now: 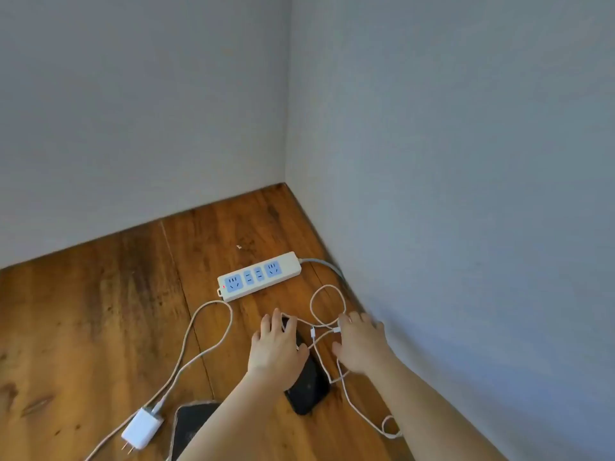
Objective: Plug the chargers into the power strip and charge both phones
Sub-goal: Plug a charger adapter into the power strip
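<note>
Left hand (278, 347) flat on the black phone (307, 384), fingers spread, pinning it to the floor (100, 311). Right hand (361, 344) apart from it, open over the white cable (327, 294), fingertips at the connector (338, 329); can't tell if it's pinched. Cable is limp and tangled, so grip the stiff plug end. Phone is slick and rigid: hold it by the edges. Charger brick (142, 430) unplugged, light, grab the body. Power strip (259, 276) sockets empty. Second phone (193, 427) beside my left arm.

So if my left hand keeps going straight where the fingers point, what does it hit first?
Probably the white power strip with blue sockets; the left hand points up the wooden floor towards it, though depth is unclear.
</note>
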The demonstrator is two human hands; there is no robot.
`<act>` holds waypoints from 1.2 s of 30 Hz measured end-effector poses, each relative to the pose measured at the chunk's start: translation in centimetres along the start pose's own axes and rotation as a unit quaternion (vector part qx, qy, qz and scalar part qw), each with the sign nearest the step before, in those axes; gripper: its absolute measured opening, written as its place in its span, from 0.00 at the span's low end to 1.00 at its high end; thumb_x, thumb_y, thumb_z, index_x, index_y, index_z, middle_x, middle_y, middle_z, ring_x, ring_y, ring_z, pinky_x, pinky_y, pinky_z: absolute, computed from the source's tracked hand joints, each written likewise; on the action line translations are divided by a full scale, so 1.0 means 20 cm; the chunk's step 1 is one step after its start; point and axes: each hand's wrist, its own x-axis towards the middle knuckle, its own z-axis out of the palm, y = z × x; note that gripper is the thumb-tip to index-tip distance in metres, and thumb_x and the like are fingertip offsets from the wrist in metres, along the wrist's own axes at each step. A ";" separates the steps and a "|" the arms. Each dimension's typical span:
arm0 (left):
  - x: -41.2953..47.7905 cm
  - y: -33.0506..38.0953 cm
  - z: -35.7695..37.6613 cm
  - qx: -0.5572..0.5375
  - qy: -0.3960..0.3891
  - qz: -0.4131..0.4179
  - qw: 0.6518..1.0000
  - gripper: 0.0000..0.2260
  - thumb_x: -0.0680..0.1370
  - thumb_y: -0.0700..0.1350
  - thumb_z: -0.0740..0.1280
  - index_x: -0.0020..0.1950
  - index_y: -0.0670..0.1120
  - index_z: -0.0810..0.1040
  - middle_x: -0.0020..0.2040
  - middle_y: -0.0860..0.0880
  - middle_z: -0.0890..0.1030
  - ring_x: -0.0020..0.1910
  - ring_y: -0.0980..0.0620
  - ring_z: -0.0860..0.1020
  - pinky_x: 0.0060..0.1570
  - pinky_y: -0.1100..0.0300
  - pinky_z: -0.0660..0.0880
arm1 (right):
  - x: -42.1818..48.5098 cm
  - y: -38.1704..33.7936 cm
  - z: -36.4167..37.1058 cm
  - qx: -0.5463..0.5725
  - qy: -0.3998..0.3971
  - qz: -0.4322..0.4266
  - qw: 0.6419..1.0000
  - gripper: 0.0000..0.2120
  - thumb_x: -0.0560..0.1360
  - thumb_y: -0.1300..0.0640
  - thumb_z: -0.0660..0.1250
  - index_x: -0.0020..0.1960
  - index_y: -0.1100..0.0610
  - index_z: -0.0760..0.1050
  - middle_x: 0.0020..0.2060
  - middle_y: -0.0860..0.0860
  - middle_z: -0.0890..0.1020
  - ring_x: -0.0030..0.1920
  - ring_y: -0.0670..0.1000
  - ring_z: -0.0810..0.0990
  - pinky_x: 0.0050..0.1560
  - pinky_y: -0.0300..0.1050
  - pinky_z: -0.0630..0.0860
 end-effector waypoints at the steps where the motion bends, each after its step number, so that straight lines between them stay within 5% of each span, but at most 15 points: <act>1: 0.04 0.00 0.02 0.016 -0.005 -0.001 1.000 0.28 0.81 0.57 0.54 0.79 0.51 0.52 0.80 0.45 0.47 0.79 0.42 0.45 0.74 0.45 0.53 | 0.03 0.00 0.02 -0.013 0.003 0.002 1.000 0.25 0.78 0.50 0.59 0.73 0.56 0.61 0.70 0.56 0.69 0.70 0.58 0.66 0.71 0.58 0.62; 9: 0.24 0.05 0.16 0.037 0.014 0.002 0.999 0.28 0.82 0.56 0.52 0.80 0.51 0.49 0.80 0.45 0.44 0.79 0.44 0.43 0.75 0.47 0.48 | 0.24 0.09 0.11 -0.122 0.006 -0.035 0.992 0.22 0.77 0.59 0.64 0.69 0.59 0.64 0.66 0.59 0.72 0.66 0.59 0.71 0.66 0.54 0.68; 15: 0.30 0.04 0.16 -0.048 0.055 -0.042 0.996 0.26 0.82 0.54 0.51 0.79 0.50 0.49 0.80 0.50 0.52 0.79 0.49 0.48 0.76 0.51 0.52 | 0.28 0.13 -0.02 0.018 0.152 -0.055 0.987 0.22 0.73 0.55 0.69 0.65 0.56 0.69 0.60 0.55 0.77 0.59 0.55 0.76 0.55 0.45 0.75; 18: 0.33 0.02 0.12 -0.060 0.087 -0.067 0.992 0.26 0.83 0.53 0.49 0.80 0.49 0.50 0.80 0.51 0.49 0.79 0.50 0.45 0.75 0.53 0.46 | 0.36 0.06 -0.14 0.108 0.192 -0.123 0.968 0.23 0.73 0.55 0.70 0.66 0.56 0.68 0.62 0.54 0.76 0.59 0.53 0.77 0.50 0.39 0.75; 22: 0.36 0.01 0.08 -0.045 0.114 -0.080 0.989 0.28 0.83 0.54 0.48 0.80 0.48 0.41 0.80 0.49 0.39 0.78 0.49 0.36 0.71 0.55 0.34 | 0.50 -0.11 -0.25 0.199 0.142 -0.204 0.948 0.24 0.78 0.56 0.64 0.72 0.53 0.62 0.74 0.52 0.64 0.68 0.51 0.71 0.56 0.39 0.77; 27: 0.43 0.00 0.04 -0.016 0.094 -0.109 0.990 0.29 0.83 0.54 0.46 0.77 0.45 0.33 0.79 0.46 0.35 0.76 0.46 0.33 0.72 0.51 0.32 | 0.69 -0.22 -0.29 0.257 0.086 -0.245 0.931 0.24 0.77 0.58 0.65 0.70 0.49 0.63 0.64 0.51 0.68 0.64 0.51 0.74 0.50 0.37 0.80; 36: 0.54 0.08 -0.07 0.113 0.010 -0.114 0.987 0.29 0.83 0.53 0.50 0.78 0.38 0.50 0.78 0.36 0.53 0.77 0.35 0.51 0.75 0.44 0.48 | 0.89 -0.28 -0.36 0.243 -0.045 -0.235 0.940 0.22 0.77 0.55 0.66 0.69 0.50 0.66 0.64 0.53 0.77 0.59 0.53 0.79 0.45 0.37 0.80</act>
